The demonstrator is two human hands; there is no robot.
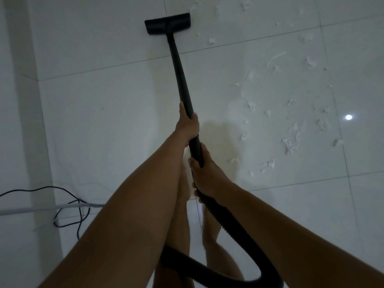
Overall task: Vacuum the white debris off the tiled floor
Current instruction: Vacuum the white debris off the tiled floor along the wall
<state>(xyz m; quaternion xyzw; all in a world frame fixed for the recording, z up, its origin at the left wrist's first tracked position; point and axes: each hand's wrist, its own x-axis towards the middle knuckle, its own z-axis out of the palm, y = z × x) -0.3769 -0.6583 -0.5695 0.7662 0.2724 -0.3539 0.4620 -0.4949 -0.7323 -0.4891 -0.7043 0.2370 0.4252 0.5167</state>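
Observation:
A black vacuum wand [180, 75] runs from my hands up to a flat black floor head [167, 23] resting on the white tiled floor [104, 113] at the top centre. My left hand [187, 125] grips the wand higher up. Just below it, my right hand [204, 173] holds the wand's lower end where the ribbed black hose [234, 223] joins. White paper-like debris [291, 140] lies scattered over the tiles to the right of the wand, from the top edge down to mid-frame. The head sits left of the debris.
A black cable [68, 213] loops on the floor at the lower left, beside a pale grey cord [41, 208]. A white wall or ledge [18, 100] runs along the left side. My bare legs [180, 225] stand under the hose. A ceiling light reflection [348, 117] shines at right.

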